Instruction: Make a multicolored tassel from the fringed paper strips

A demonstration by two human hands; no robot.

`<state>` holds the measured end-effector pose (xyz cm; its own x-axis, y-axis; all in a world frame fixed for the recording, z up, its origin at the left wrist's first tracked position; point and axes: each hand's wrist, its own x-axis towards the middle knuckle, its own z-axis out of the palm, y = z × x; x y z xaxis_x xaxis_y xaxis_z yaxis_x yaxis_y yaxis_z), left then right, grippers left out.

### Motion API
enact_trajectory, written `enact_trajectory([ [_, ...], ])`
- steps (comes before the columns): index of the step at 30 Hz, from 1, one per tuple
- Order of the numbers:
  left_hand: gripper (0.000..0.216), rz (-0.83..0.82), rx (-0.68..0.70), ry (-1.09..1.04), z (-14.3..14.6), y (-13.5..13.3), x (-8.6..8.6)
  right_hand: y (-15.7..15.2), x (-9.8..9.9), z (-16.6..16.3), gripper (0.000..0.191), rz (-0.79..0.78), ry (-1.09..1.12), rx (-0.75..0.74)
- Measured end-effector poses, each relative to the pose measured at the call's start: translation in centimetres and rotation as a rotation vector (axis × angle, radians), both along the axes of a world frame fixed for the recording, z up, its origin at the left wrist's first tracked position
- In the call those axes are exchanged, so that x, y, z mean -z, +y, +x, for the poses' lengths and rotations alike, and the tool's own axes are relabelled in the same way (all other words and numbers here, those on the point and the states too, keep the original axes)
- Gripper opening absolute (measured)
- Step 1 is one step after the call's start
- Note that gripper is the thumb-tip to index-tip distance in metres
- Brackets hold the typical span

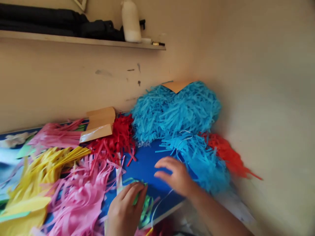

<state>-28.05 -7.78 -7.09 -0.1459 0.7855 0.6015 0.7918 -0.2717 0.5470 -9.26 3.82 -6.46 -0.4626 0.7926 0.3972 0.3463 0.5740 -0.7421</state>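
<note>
My left hand (pixel 126 208) is closed at the near edge of the table, its fingers pinched on green paper fringe (pixel 147 209). Curled green strips stick out above and to the right of those fingers. To the right, my right hand (pixel 176 175) hovers over the blue tabletop (pixel 145 160), thumb and fingers apart in a C shape with nothing visible between them. A thin white string (pixel 157 206) runs up from the near edge, passes behind that hand and reappears over the blue fringe (pixel 204 160) beside it.
Big fluffy blue bundles (pixel 177 111) stand in the corner, with orange-red fringe (pixel 228 155) at the right. Leftward lie red fringe (pixel 120 134), pink fringe (pixel 78 200), yellow fringe (pixel 41 167) and a brown envelope-like piece (pixel 100 119). A shelf (pixel 73 39) above holds a white bottle (pixel 131 23).
</note>
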Motion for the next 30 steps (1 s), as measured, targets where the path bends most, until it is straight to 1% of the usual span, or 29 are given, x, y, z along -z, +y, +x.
enact_trajectory([
  [1,0.006,-0.013,0.008,-0.059,-0.3,-0.1,-0.1,2.2,-0.1,1.5,0.016,0.053,-0.079,0.15],
  [2,0.007,-0.037,0.018,-0.132,-0.5,-0.1,-0.3,4.5,-0.1,3.1,0.017,0.123,-0.198,0.373],
  [3,0.008,-0.071,0.031,-0.213,-0.7,-0.2,-0.5,6.8,-0.1,4.7,0.018,0.194,-0.348,0.529],
  [4,0.01,-0.112,0.046,-0.296,-0.8,-0.2,-0.6,8.9,0.0,6.1,0.017,0.209,-0.399,0.574],
  [6,0.014,-0.196,0.055,-0.451,-0.8,-0.3,-0.8,12.2,0.4,8.1,0.012,0.223,-0.469,0.577],
  [7,0.016,-0.232,0.043,-0.525,-0.8,-0.3,-0.8,13.1,0.4,8.7,0.011,0.22,-0.482,0.553],
  [9,0.022,-0.305,0.001,-0.685,-0.7,-0.4,-0.8,13.6,0.3,9.3,0.014,0.226,-0.508,0.529],
  [11,0.031,-0.391,-0.049,-0.886,-0.6,-0.6,-0.7,12.1,-0.6,9.1,0.018,0.243,-0.451,0.543],
  [13,0.037,-0.478,-0.098,-1.129,-0.4,-0.7,-0.7,9.3,-1.7,8.1,0.021,0.206,-0.279,0.53],
  [14,0.039,-0.507,-0.119,-1.25,-0.1,-0.7,-0.7,7.4,-2.3,7.3,0.022,0.145,-0.175,0.485],
  [15,0.04,-0.521,-0.136,-1.362,0.2,-0.7,-0.8,5.5,-2.7,6.2,0.022,0.043,-0.085,0.404],
  [16,0.041,-0.522,-0.148,-1.458,0.5,-0.6,-0.9,3.4,-3.0,4.9,0.021,-0.081,-0.036,0.295],
  [17,0.042,-0.515,-0.156,-1.526,0.9,-0.6,-0.9,1.4,-3.2,3.5,0.02,-0.168,-0.023,0.174],
  [18,0.042,-0.503,-0.159,-1.561,1.2,-0.5,-0.9,-0.4,-3.2,2.1,0.019,-0.196,-0.019,0.089],
  [19,0.042,-0.491,-0.159,-1.569,1.5,-0.5,-0.9,-2.0,-3.1,0.8,0.02,-0.192,-0.014,0.038],
  [22,0.039,-0.465,-0.157,-1.508,1.7,-0.9,-0.6,-5.1,-2.2,-2.0,0.02,-0.148,0.01,-0.017],
  [25,0.037,-0.428,-0.168,-1.529,1.5,-1.3,-0.3,-5.9,-1.6,-3.0,0.021,-0.161,0.044,-0.033],
  [30,0.037,-0.422,-0.144,-1.635,1.7,-1.5,-0.4,-5.8,-1.5,-3.1,0.02,-0.139,0.065,-0.032],
])
